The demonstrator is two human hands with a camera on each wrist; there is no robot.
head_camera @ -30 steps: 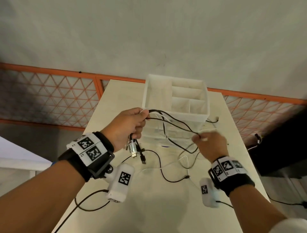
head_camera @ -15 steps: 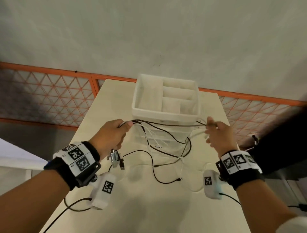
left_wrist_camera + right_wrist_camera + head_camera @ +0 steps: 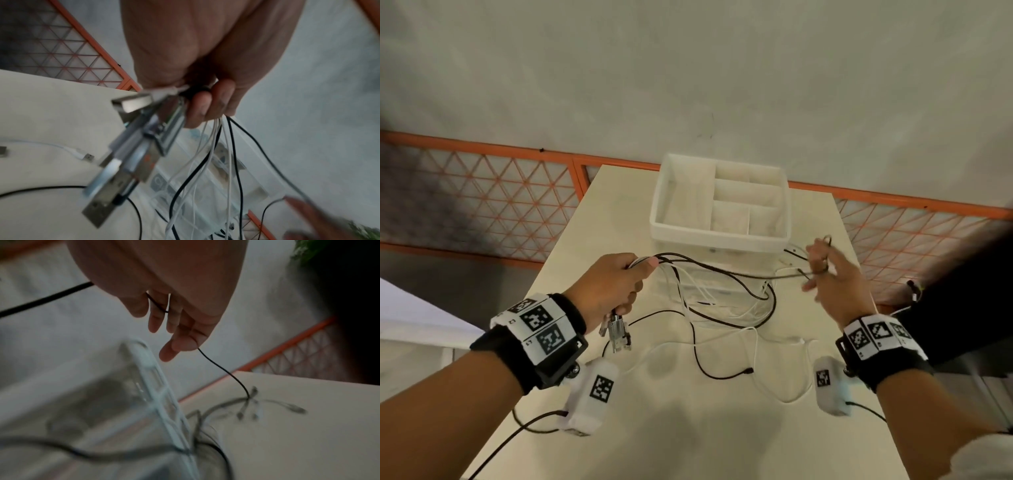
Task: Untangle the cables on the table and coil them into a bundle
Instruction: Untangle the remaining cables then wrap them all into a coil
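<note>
My left hand [image 3: 619, 284] grips a bunch of black and white cables near their ends, and several USB plugs [image 3: 616, 330] hang below the fist. In the left wrist view the plugs [image 3: 131, 146] stick out under the curled fingers [image 3: 205, 104]. One black cable [image 3: 722, 270] runs from that fist across to my right hand [image 3: 828, 274], which is raised at the right with its fingers spread and nearly straight. The cable [image 3: 222, 368] threads between those fingers [image 3: 174, 324] and trails down to the table. Slack white cables [image 3: 722, 308] hang in loops between the hands.
A white compartment organizer [image 3: 719, 236] stands on a clear box at the table's far middle, right behind the cables. A loose black cable end [image 3: 748, 371] and a white cable [image 3: 784, 394] lie on the cream table [image 3: 688, 428]. An orange railing runs behind the table.
My right hand has swung out to the right and up, drawing the black cable longer, and its fingers have spread. The left hand has drifted slightly left, still gripping the bunch.
</note>
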